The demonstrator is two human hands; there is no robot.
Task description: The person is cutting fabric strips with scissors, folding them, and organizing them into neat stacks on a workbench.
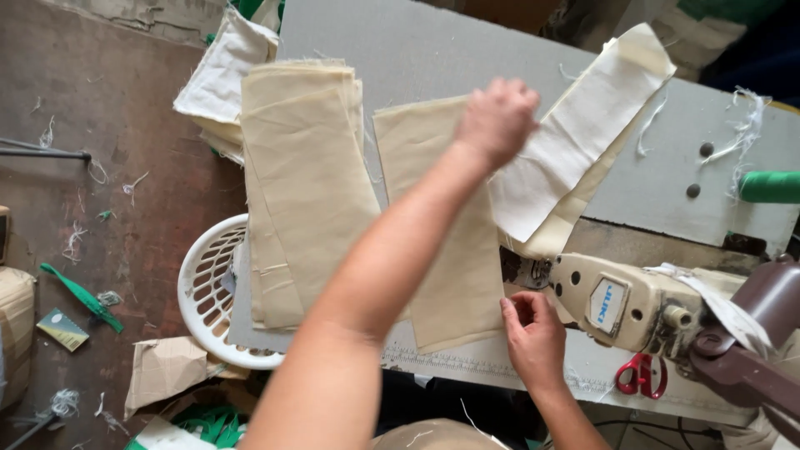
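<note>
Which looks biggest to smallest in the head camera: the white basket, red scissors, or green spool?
1. white basket, partly hidden under the table
2. green spool, cut off by the edge
3. red scissors; close to the spool, so unsure

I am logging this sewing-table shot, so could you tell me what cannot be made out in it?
- Head view: the left hand is motion-blurred; its grip on the cream fabric panel is unclear.
- The left forearm covers the panel's middle.
- The sewing machine needle area is hidden behind the machine head and right hand.
- The green spool is cut off by the right edge.
- The white basket is partly under the table.
</note>
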